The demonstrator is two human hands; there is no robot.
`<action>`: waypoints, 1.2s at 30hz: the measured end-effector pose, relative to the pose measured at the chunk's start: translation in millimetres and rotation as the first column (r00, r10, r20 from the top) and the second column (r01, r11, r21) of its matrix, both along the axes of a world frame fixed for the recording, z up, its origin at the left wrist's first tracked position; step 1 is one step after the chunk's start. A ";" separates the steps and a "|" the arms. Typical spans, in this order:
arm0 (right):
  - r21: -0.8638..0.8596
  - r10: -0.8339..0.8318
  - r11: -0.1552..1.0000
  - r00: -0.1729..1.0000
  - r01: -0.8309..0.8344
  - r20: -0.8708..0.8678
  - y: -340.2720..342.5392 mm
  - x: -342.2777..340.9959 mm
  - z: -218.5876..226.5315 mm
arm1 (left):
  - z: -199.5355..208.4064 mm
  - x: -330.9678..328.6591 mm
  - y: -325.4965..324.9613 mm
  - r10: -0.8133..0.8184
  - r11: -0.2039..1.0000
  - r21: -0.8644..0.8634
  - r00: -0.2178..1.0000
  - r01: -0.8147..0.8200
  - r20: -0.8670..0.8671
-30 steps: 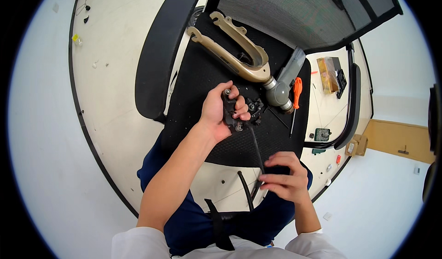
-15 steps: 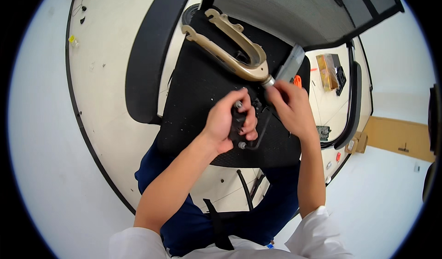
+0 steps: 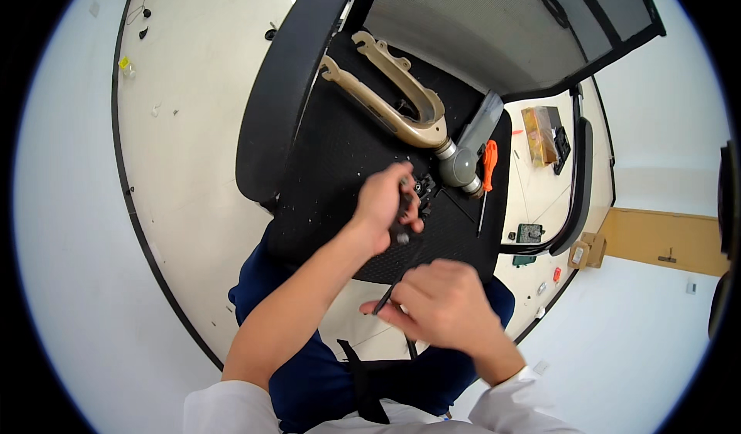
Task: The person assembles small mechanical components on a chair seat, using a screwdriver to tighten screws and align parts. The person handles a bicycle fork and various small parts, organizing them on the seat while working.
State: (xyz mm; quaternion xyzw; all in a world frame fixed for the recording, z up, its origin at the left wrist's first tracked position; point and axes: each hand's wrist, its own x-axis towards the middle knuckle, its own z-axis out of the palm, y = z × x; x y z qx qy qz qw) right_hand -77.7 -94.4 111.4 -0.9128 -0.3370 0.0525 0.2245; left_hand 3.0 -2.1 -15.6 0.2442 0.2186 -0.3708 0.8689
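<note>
My left hand (image 3: 382, 206) is curled around a small black part (image 3: 403, 210) with a metal bolt end, mostly hidden by the fingers. Closer to me, my right hand (image 3: 444, 306) grips a thin black hex key (image 3: 384, 299), its end showing past the thumb. Beyond the hands, a beige bicycle fork (image 3: 386, 117) lies on the black chair seat (image 3: 309, 202). A rounded grey piece (image 3: 458, 167) sits at its stem end. Small black parts (image 3: 424, 191) lie just right of my left hand.
An orange-handled screwdriver (image 3: 489, 167) rests at the seat's right side, near a grey flat piece (image 3: 482, 121). Armrests (image 3: 282, 86) flank the seat, and a mesh backrest (image 3: 471, 25) rises behind. Boxes (image 3: 588, 250) and small items are on the floor at right.
My right hand has come from beside the fork's stem down toward me, with the hex key in it. The rounded grey piece and screwdriver now show uncovered. The left hand keeps its part.
</note>
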 end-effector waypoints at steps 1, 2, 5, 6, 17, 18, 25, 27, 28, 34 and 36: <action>-0.048 0.038 0.998 0.998 -0.036 0.045 -3.0 11.5 4.8 | -1.1 -6.2 -8.6 -0.069 0.997 0.034 0.997 0.068 0.022; -0.051 0.013 0.999 0.994 -0.008 0.108 -4.9 23.5 5.7 | -5.3 -9.4 -20.5 -0.087 0.987 0.144 0.993 0.074 0.085; 0.000 -0.173 0.985 0.982 0.174 -0.075 -13.9 67.5 4.2 | 0.0 -22.7 -25.2 -0.064 0.987 0.157 0.972 0.028 0.227; -0.011 -0.265 0.963 0.943 0.269 -0.203 -19.0 81.9 4.3 | 5.3 -26.6 -22.6 -0.035 0.995 0.100 0.963 0.009 0.266; 0.055 -0.729 0.626 0.609 0.778 -0.313 -68.1 -8.7 -107.7 | 13.9 1.7 17.2 0.033 0.993 -0.113 0.995 -0.044 -0.097; 0.019 -0.741 0.620 0.594 0.784 -0.314 -64.5 -20.1 -105.8 | 13.0 1.3 19.2 0.031 0.996 -0.086 0.994 -0.040 -0.103; -0.055 -0.743 0.665 0.653 0.745 -0.150 -52.1 -59.5 -74.3 | 12.4 0.4 9.6 0.112 0.994 0.000 0.982 -0.114 -0.153; 0.001 -0.770 0.628 0.622 0.778 -0.141 -41.9 -66.5 -67.1 | 8.7 0.4 4.7 0.120 0.993 0.024 0.982 -0.118 -0.145; -0.009 -0.785 0.609 0.601 0.793 -0.147 -38.0 -70.0 -62.1 | 8.2 -0.9 1.9 0.105 0.994 0.003 0.983 -0.106 -0.152; -0.056 -0.768 0.626 0.603 0.778 -0.215 -45.8 -89.9 -53.2 | 11.6 -6.6 -1.8 -0.034 0.976 -0.216 0.999 0.029 -0.020; -0.018 -0.727 0.622 0.569 0.783 -0.383 -61.9 -84.3 -51.3 | 14.6 -5.2 -1.0 -0.010 0.956 -0.291 0.994 0.042 0.112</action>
